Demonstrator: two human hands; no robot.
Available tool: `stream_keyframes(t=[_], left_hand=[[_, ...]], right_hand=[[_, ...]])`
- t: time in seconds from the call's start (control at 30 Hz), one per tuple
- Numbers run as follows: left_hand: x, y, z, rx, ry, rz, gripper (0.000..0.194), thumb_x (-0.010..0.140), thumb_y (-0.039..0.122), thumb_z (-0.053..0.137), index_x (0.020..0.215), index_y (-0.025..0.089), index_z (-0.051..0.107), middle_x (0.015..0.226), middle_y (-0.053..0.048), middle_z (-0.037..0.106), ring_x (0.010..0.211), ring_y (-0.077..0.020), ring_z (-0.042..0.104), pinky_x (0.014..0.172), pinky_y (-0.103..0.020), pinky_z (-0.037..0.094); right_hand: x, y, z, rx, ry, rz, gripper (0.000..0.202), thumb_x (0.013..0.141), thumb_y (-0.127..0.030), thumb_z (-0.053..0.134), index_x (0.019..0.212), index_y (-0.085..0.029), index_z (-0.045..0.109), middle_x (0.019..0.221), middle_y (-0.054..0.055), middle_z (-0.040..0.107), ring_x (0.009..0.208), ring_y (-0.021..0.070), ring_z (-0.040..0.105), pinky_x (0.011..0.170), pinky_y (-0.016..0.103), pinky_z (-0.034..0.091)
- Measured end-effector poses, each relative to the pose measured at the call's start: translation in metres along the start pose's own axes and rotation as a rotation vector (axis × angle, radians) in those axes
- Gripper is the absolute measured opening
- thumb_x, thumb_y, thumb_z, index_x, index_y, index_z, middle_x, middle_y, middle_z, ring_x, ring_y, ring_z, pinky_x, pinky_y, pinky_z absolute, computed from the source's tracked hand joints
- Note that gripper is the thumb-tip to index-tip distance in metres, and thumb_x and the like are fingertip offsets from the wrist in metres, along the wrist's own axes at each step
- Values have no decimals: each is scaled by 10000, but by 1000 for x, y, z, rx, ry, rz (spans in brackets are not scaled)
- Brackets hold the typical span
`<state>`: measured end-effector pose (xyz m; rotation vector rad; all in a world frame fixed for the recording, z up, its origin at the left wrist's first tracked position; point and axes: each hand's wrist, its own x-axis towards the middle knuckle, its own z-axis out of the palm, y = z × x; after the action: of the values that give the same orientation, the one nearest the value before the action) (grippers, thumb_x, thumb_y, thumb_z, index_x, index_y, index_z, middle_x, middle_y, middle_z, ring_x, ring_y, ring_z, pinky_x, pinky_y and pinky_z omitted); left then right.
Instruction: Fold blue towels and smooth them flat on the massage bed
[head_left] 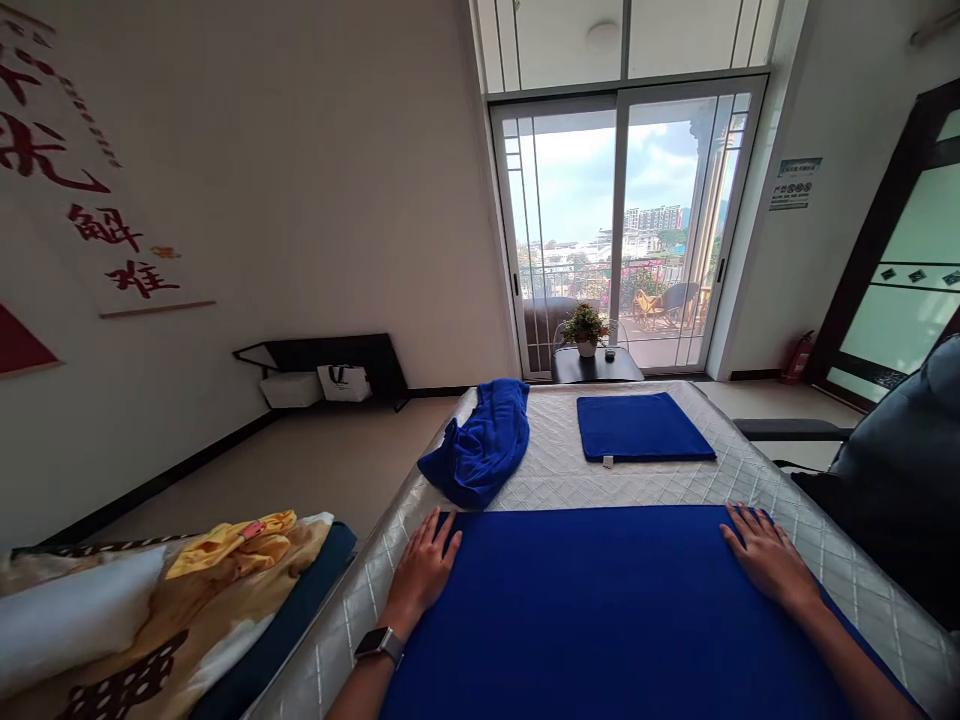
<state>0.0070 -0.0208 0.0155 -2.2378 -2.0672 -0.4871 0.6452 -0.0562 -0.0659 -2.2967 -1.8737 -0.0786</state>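
A large blue cloth (pixel 592 610) lies spread flat on the quilted silver-white mattress (pixel 551 440). My left hand (pixel 429 565) rests on its far left corner, fingers apart, a watch on the wrist. On the far right corner my right hand (pixel 769 560) lies flat, its fingers spread. Beyond the left hand is a crumpled blue cloth (pixel 487 445). A neatly folded blue cloth (pixel 643 427) with a small white tag sits farther back on the right. The near edge of the large cloth runs out of view.
At the lower left stands a bed with a white pillow (pixel 82 610) and yellow cloth (pixel 232 545). A black chair (pixel 900 450) is at the right. Past the mattress are a small table (pixel 596 369) with a potted plant (pixel 586 330) and glass sliding doors.
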Motion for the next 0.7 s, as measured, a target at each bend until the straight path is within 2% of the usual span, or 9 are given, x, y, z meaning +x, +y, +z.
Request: stream_keyframes(t=[0.1,0.17,0.23,0.3,0.4,0.5,0.6,0.7], left_hand=[[-6,9,-13,25,82,18,566,1050,439,302,1501,162,503,1620,-136,407,1493,-315,365,1234,-521,281],[-18,14,-22,32,92,55,549,1053,432,305,1471,170,545,1603,-125,437,1484,-297,385,1232,-500,299],[-40,15,-30,28,43,129,524,1056,441,320,1477,225,543,1593,-85,461,1473,-277,409,1211,-486,349],[-69,13,-34,23,-60,219,512,1055,475,346,1524,312,471,1605,-30,443,1475,-266,408,1196,-496,375],[-118,8,-33,39,-152,271,555,1046,539,373,1579,401,303,1646,18,353,1503,-269,354,1202,-522,359],[-154,6,-27,66,-139,220,609,1031,584,383,1589,422,202,1665,23,289,1517,-291,322,1198,-551,349],[-168,9,-23,80,-126,181,632,1018,608,393,1584,432,172,1666,26,280,1514,-308,326,1199,-594,322],[-170,11,-21,83,-105,180,637,1013,610,404,1580,434,173,1667,24,277,1511,-309,332,1207,-600,303]], right_hand=[[-1,-2,-6,-33,-14,21,759,937,-527,183,1586,-175,358,1680,50,271,1559,268,155,1250,496,183],[-5,-8,-16,-64,-14,35,733,944,-486,183,1587,-182,358,1674,49,288,1552,281,183,1245,529,184],[-13,-22,-26,-90,28,29,713,949,-447,184,1580,-171,373,1666,58,305,1551,290,186,1244,554,169],[-26,-49,-38,-87,100,9,708,962,-431,173,1573,-141,380,1661,76,312,1556,283,167,1252,545,146],[-58,-117,-55,-12,143,-88,724,992,-464,117,1585,-118,344,1663,84,289,1563,256,131,1261,526,130],[-101,-207,-72,124,3,-235,760,1010,-586,134,1609,-138,261,1677,61,222,1562,248,116,1272,511,114],[-142,-294,-84,253,-206,-356,763,1013,-646,131,1615,-180,192,1683,27,142,1560,230,115,1277,495,113],[-168,-354,-85,320,-332,-426,821,994,-703,128,1608,-160,171,1678,44,84,1561,240,79,1279,498,89]])
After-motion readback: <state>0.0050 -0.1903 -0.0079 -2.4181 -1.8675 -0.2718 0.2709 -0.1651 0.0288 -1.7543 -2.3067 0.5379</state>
